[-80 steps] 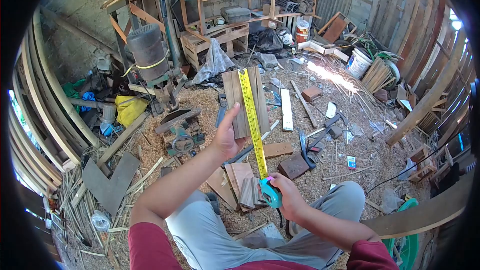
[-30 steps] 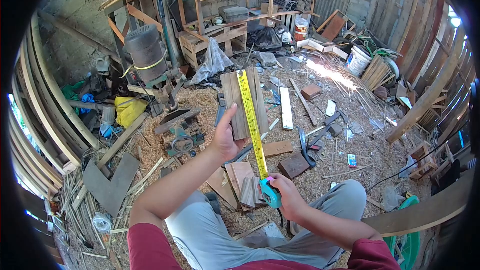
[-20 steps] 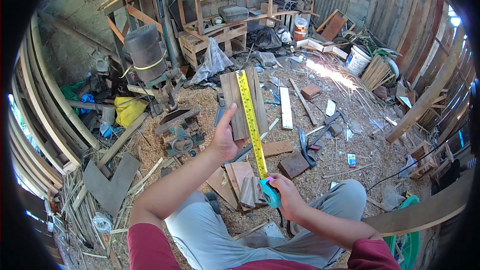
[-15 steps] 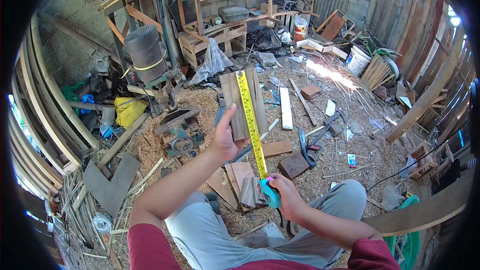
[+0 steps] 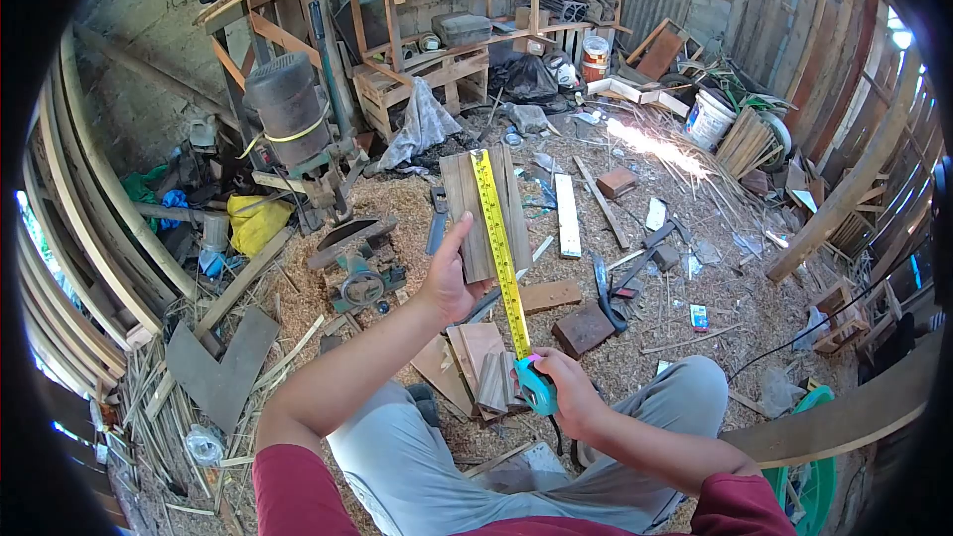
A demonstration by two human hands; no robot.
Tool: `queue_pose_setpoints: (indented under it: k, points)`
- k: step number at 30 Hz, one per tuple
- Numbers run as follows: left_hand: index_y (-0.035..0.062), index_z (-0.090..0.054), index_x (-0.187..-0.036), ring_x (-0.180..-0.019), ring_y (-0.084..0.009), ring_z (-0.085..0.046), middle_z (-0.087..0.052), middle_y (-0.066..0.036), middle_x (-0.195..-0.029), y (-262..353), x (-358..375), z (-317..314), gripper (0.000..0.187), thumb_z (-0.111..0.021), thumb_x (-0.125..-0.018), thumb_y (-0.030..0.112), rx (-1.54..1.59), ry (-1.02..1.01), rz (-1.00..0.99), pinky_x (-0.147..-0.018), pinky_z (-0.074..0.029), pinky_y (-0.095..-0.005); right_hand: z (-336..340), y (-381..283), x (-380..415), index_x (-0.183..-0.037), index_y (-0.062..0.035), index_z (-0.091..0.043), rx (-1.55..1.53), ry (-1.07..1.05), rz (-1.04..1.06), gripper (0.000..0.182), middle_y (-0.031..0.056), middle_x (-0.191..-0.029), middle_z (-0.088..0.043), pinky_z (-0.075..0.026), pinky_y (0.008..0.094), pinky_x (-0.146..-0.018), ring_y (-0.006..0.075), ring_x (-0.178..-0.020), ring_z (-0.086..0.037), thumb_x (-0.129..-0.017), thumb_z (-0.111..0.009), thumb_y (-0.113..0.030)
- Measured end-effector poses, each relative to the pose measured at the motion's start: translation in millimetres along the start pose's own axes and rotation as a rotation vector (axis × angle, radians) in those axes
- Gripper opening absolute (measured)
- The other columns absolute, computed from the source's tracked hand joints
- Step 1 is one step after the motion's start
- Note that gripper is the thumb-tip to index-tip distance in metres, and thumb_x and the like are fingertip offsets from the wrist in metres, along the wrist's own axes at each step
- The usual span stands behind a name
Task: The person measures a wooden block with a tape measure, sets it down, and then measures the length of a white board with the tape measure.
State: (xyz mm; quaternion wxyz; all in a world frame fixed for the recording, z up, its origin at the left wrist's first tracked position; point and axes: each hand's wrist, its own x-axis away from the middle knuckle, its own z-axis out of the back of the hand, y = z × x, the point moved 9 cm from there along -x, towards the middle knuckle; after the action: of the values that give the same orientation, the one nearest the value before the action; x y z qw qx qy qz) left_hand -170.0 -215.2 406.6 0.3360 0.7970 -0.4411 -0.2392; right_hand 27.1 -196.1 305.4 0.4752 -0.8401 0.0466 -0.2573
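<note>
My left hand [image 5: 454, 278] grips a flat wooden board [image 5: 461, 201] by its left and lower edge, thumb on the front face. The rest of its fingers are hidden behind the wood. My right hand [image 5: 568, 392] is closed around the teal case of a tape measure [image 5: 536, 387]. Its yellow blade is pulled out and lies along the board's face, slanting up to the top edge. Below the board, several wood offcuts [image 5: 475, 352] lie on the ground between my knees.
A hammer [image 5: 608, 296] and a dark brown block [image 5: 583, 330] lie on the sawdust to the right. A white strip [image 5: 567, 215] is farther out. Left of the board stands a machine with a large motor [image 5: 288, 104]. A curved plank [image 5: 844, 417] crosses at lower right.
The board, with the tape blade along it, has dropped slightly and tipped a little away at its top. Both hands keep their holds.
</note>
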Motion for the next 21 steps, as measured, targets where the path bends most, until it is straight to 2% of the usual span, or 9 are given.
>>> queue_pose_setpoints:
  k: [3,6,12,18,21]
  points:
    - [0.0039,-0.039,-0.153,-0.127,-0.0364,-0.061,-0.058,-0.020,-0.142,-8.4,-4.5,16.8,0.068,-0.036,-0.106,0.054,-0.016,0.051,0.023,-0.111,-0.046,-0.0497,1.8,0.5,-0.2,-0.119,0.0000,-0.059,0.013,-0.001,-0.011,0.029,0.0117,-0.105,-0.070,-0.052,0.0337,-0.084,0.0192,-0.094,-0.067,-0.098,-0.050,-0.019]
    - [0.0041,-0.039,-0.153,-0.127,-0.0359,-0.061,-0.058,-0.020,-0.142,-8.6,-4.0,14.8,0.069,-0.035,-0.106,0.055,-0.033,0.038,0.026,-0.111,-0.046,-0.0494,2.6,0.9,0.8,-0.120,-0.0008,-0.062,-0.004,0.022,-0.007,0.031,0.0081,-0.101,-0.069,-0.051,0.0294,-0.079,0.0149,-0.090,-0.065,-0.099,-0.053,-0.021]
    - [0.0038,-0.039,-0.152,-0.126,-0.0340,-0.062,-0.060,-0.019,-0.140,-19.5,-7.7,27.9,0.073,-0.033,-0.106,0.059,-0.030,0.075,0.048,-0.110,-0.047,-0.0484,3.8,1.0,1.0,-0.121,-0.0005,-0.062,-0.025,0.024,-0.023,0.031,0.0081,-0.101,-0.069,-0.051,0.0291,-0.079,0.0155,-0.090,-0.065,-0.099,-0.054,-0.021]
    - [0.0035,-0.040,-0.152,-0.125,-0.0335,-0.063,-0.060,-0.018,-0.139,-22.6,-8.1,35.7,0.073,-0.033,-0.107,0.060,-0.068,0.061,0.041,-0.110,-0.047,-0.0473,5.2,-4.3,-2.6,-0.121,-0.0006,-0.061,-0.016,-0.003,0.048,0.031,0.0078,-0.100,-0.069,-0.052,0.0298,-0.078,0.0152,-0.089,-0.066,-0.099,-0.054,-0.021]
    - [0.0118,-0.049,-0.146,-0.122,-0.0206,-0.064,-0.065,-0.008,-0.133,-18.7,-6.5,31.3,0.065,-0.049,-0.103,0.061,-0.013,0.010,0.050,-0.106,-0.050,-0.0392,6.8,-3.1,-0.9,-0.121,-0.0006,-0.062,-0.003,0.020,0.035,0.030,0.0081,-0.100,-0.069,-0.052,0.0302,-0.079,0.0154,-0.089,-0.066,-0.099,-0.053,-0.020]
